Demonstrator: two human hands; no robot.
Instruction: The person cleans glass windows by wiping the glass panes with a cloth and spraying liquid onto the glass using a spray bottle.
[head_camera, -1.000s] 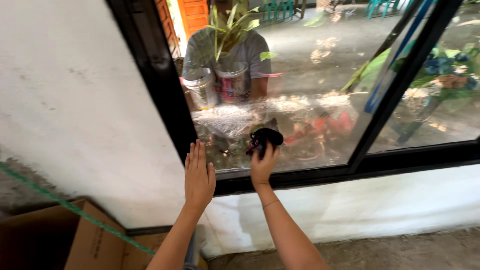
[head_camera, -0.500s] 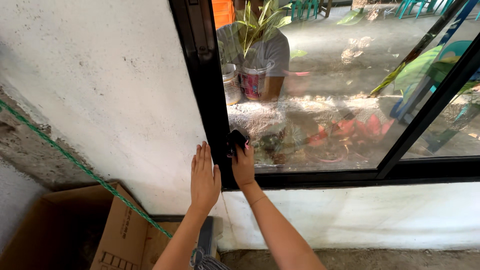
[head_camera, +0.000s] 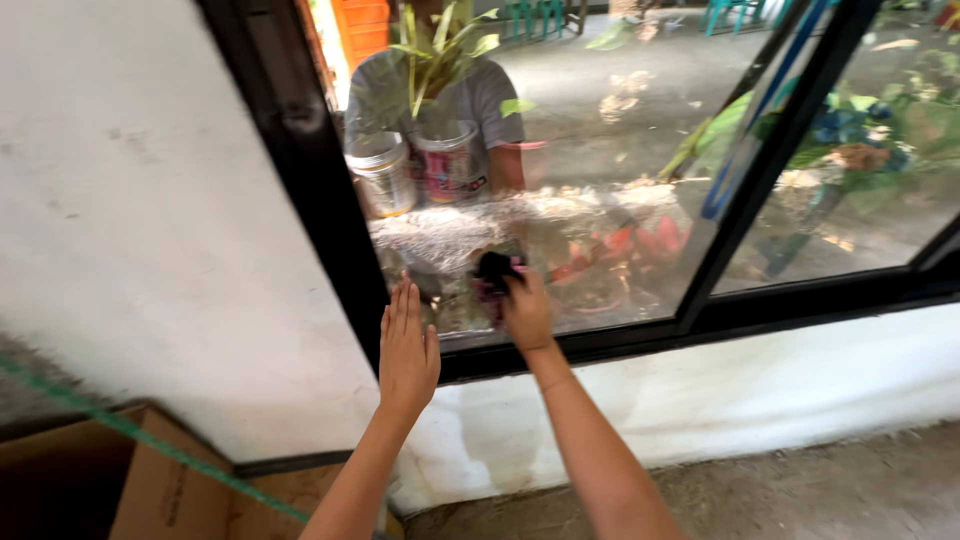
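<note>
- Now the right hand (head_camera: 525, 310) is closed around a dark cloth (head_camera: 493, 270) and presses it on the window glass (head_camera: 600, 180), low, just above the black frame (head_camera: 620, 335).
- The left hand (head_camera: 407, 350) is open and flat, holding nothing, fingers together, touching the frame just beside the cloth.
- Below the left arm stands a cardboard box (head_camera: 150, 490).

Cardboard box (head_camera: 150, 490) and green cord (head_camera: 130, 435) lower left.
</note>
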